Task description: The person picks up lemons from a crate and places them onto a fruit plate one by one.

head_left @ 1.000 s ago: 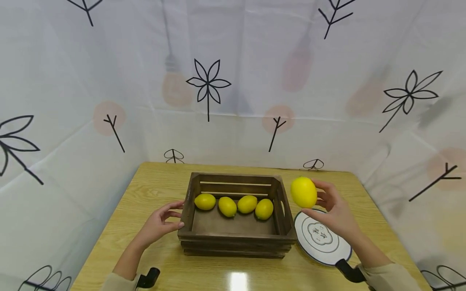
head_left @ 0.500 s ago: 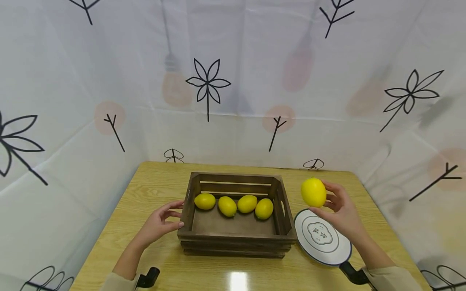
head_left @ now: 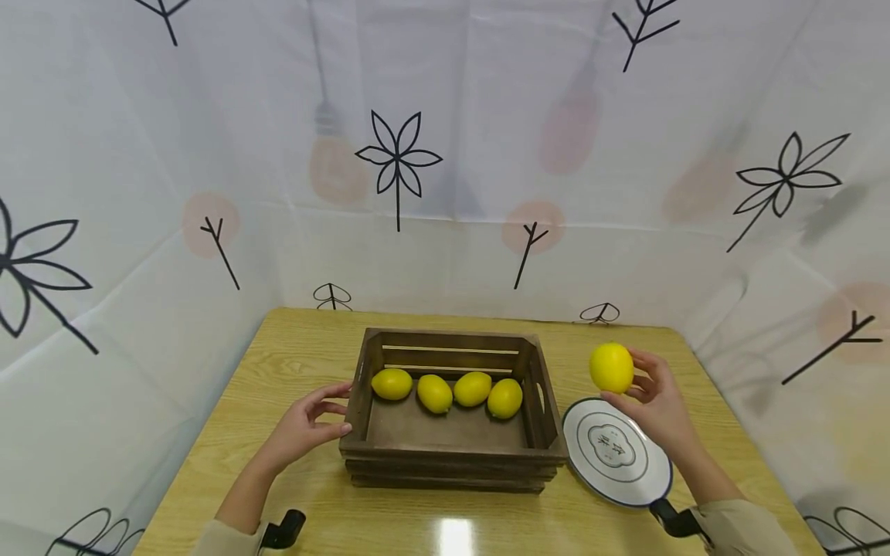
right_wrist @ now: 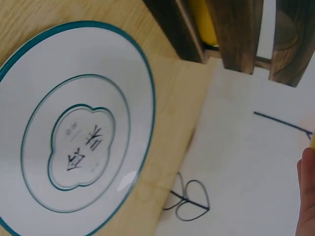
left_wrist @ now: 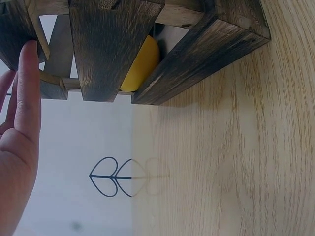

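In the head view my right hand (head_left: 660, 409) holds a yellow lemon (head_left: 611, 368) between thumb and fingertips, raised above the far side of a white plate (head_left: 587, 472) with a dark rim. My left hand (head_left: 304, 426) touches the left side of a brown slatted wooden crate (head_left: 452, 457), fingers extended. The left wrist view shows a straight finger (left_wrist: 29, 93) against a slat. Several lemons (head_left: 434, 394) lie inside the crate toward its back. In the right wrist view only part of the right hand (right_wrist: 307, 191) shows, at the right edge.
The crate stands in the middle of a wooden table (head_left: 299, 347), with the plate close to its right side. A white patterned cloth (head_left: 452, 255) hangs behind the table and along both sides.
My right hand has moved to the right with the lemon, away from the crate and over the plate's far side. The left hand and the crate have stayed in place.
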### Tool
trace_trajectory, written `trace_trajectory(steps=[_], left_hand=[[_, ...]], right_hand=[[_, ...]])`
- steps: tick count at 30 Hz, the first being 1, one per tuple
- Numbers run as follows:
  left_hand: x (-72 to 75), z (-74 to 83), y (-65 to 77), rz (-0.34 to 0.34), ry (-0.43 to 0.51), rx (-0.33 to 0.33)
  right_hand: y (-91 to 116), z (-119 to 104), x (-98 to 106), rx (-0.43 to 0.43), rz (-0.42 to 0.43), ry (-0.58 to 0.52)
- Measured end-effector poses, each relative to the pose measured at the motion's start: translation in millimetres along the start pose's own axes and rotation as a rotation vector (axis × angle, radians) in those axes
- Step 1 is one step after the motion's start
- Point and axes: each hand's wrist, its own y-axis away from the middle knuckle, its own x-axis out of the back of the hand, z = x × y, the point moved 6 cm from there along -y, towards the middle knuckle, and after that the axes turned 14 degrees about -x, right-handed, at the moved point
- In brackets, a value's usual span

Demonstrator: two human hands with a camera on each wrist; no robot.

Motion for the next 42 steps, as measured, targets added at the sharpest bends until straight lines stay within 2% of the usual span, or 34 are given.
trace_trajectory(steps=[12, 24, 31, 42], left_hand=[[-0.1, 0.2, 1.3, -0.006, 0.023, -0.003], [0.9, 1.4, -0.3, 0.005, 0.011, -0.003], [0.8, 2.2, 0.1, 0.004, 0.014, 0.004], [-0.5, 2.0, 0.1, -0.004, 0.01, 0.011]], right_hand=[[-6.9, 44.7, -0.4, -0.097, -0.054, 0.025], [-7.0, 85.5, -4.0, -0.234, -0.08, 0.119], [-8.5, 107.3, -9.3, -0.327, -0.166, 0.144], [-12.2, 130.1, -15.4, -0.394, -0.26, 0.186]])
